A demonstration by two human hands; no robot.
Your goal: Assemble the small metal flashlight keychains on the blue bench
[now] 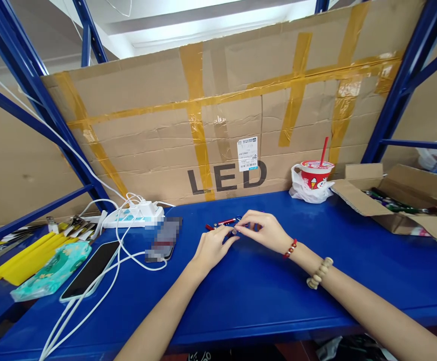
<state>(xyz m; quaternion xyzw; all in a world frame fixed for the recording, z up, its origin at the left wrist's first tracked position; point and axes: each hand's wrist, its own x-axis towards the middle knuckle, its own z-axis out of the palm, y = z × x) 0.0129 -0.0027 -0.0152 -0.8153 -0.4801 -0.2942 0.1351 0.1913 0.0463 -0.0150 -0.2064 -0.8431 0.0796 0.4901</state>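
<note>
My left hand (213, 246) is over the blue tabletop, with a small grey round piece (234, 231) between its thumb and index finger. Close on its right, my right hand (265, 231) has its thumb and fingertips pinched together beside that piece; whatever they grip is too small to make out. Just beyond the fingers lies a small red metallic tube (226, 222) with a dark ring near its right end. Another short red piece (209, 227) sits left of it. My fingers partly cover these parts.
On the left are a white power strip (135, 215) with trailing cables, a phone (90, 271), a second phone (165, 240), a green tissue pack (50, 271) and yellow strips (26, 253). A red cup (314, 175) and an open cardboard box (395, 223) stand at right. Behind rises a cardboard sheet (154, 145).
</note>
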